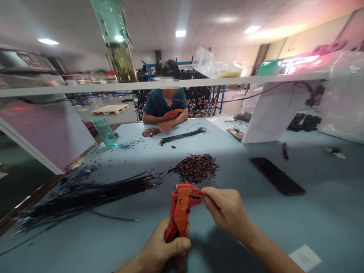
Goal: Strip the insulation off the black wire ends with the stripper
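My left hand [170,244] is wrapped round the handles of a red and orange wire stripper [181,212], held upright with its jaws pointing right. At the jaw tips, my right hand [226,206] is closed in a pinch; whatever lies between its fingertips is too small to make out. Beyond the stripper lies a heap of short black and copper-coloured pieces [196,168]. To the left a long bundle of thin black wires [96,195] is spread on the blue table [227,159], some with blue or bare ends.
A phone [277,176] lies at right, a paper label [305,258] near the front. Across the table a person [165,104] leans beside a smaller wire bundle [183,136]. Overhead runs a white shelf [199,80] carrying a bottle [121,60]. A green cup [105,132] stands at left.
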`<act>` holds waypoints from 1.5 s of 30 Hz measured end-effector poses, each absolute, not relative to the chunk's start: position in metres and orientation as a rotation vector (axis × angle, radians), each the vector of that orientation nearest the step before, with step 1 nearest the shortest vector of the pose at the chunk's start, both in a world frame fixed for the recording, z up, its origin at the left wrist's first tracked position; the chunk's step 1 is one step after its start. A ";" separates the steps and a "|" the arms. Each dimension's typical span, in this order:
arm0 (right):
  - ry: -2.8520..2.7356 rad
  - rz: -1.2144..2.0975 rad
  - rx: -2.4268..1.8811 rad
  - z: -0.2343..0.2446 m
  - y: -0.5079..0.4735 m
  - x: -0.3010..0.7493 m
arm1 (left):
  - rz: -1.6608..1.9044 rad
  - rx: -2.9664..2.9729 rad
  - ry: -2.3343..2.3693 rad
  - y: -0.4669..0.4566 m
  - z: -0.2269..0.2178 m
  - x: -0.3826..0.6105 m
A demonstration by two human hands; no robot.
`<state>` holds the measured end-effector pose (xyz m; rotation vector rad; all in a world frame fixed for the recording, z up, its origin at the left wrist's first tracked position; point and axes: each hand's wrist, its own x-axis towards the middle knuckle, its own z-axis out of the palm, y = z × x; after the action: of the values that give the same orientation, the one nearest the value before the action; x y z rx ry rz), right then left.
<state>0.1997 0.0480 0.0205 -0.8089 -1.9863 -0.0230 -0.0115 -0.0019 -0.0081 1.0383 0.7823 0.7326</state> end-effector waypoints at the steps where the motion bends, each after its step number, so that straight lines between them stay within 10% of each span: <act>1: -1.988 -0.021 -0.804 0.021 0.048 0.200 | 0.733 1.029 0.778 -0.002 -0.008 -0.011; 15: -1.757 -0.004 -1.076 0.025 0.061 0.218 | 1.234 0.739 0.710 0.007 0.022 -0.025; 45: -1.916 -0.035 -0.902 0.030 0.046 0.199 | 0.778 0.928 0.703 -0.001 0.001 -0.011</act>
<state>0.1994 0.0460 0.0304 -0.9016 -1.9162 -0.0350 -0.0113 -0.0007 0.0008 0.9284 0.7029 0.7782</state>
